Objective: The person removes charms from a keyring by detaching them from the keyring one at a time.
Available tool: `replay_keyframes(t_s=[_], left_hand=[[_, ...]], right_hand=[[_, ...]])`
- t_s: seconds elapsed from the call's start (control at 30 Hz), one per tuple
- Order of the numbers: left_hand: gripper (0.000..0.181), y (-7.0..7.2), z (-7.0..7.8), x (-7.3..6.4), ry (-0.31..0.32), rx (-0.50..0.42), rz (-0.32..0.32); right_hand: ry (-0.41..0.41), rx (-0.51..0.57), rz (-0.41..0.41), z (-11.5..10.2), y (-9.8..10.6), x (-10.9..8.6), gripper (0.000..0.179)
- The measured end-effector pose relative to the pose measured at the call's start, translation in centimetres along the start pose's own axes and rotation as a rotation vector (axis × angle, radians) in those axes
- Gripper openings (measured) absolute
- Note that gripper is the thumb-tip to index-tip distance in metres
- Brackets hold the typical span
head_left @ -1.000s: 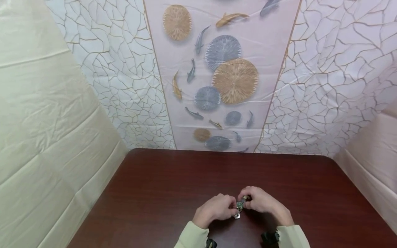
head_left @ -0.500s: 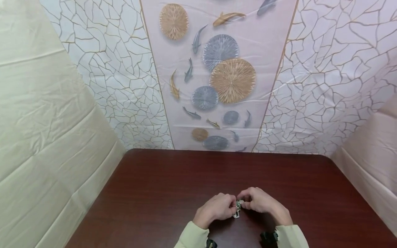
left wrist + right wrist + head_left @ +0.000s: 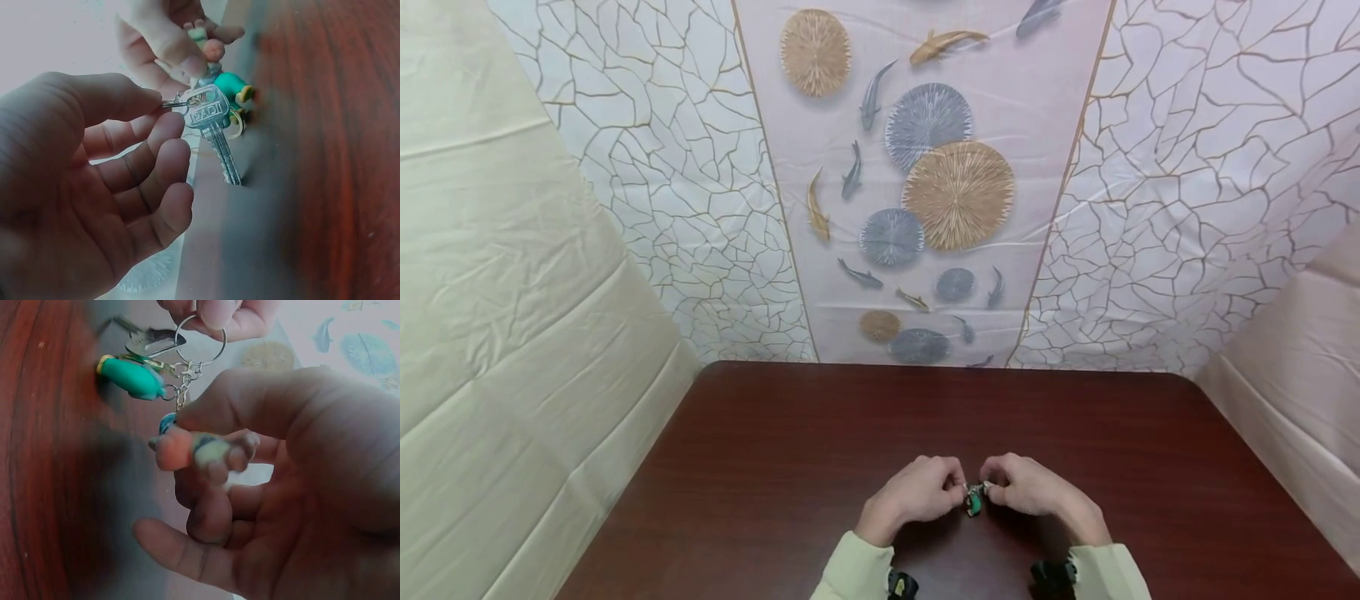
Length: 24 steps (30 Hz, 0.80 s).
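Thumb and finger of my left hand (image 3: 916,493) pinch a thin metal key ring (image 3: 225,342). From the ring hangs a silver key (image 3: 220,151), its toothed blade pointing down toward the table. A small green charm (image 3: 130,378) with a yellow end dangles beside it on a short chain. My right hand (image 3: 1033,490) pinches a small figurine charm (image 3: 211,457), pale with an orange-pink round part, which is chained to the same ring. Both hands are close together low over the table, and the green charm shows between them in the head view.
A dark red-brown wooden table (image 3: 820,425) lies under the hands. Behind it hangs a patterned cloth (image 3: 958,196) with fish and round motifs. Plain cream cloth (image 3: 535,333) closes off the left side, and similar cloth (image 3: 1300,375) the right.
My left hand has shifted slightly up and left, away from the right hand. The green charm now shows between the hands, where a silver piece showed before. The right hand stays nearly in place.
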<state>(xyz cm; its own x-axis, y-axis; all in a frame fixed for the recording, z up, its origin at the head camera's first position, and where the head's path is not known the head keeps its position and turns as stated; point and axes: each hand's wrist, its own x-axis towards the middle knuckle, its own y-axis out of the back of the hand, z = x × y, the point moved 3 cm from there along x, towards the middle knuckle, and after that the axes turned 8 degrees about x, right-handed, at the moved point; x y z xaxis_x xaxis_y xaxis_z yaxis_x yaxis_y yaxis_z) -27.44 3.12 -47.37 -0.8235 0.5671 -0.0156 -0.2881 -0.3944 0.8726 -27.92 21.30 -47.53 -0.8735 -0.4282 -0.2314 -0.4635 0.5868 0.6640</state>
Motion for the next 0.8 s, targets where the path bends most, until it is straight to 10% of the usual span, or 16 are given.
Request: replay_keyframes(t_s=[0.4, 0.8], left_hand=[[0.006, 2.7, -0.3, -0.6, -0.081, -0.146, 0.033], [0.005, 5.2, 1.1, -2.0, -0.16, -0.268, 0.112]], right_hand=[[0.165, 0.146, -0.073, -1.3, 0.3, -0.6, 0.008], [0.327, 0.197, 0.033, -3.8, 1.4, -2.1, 0.012]])
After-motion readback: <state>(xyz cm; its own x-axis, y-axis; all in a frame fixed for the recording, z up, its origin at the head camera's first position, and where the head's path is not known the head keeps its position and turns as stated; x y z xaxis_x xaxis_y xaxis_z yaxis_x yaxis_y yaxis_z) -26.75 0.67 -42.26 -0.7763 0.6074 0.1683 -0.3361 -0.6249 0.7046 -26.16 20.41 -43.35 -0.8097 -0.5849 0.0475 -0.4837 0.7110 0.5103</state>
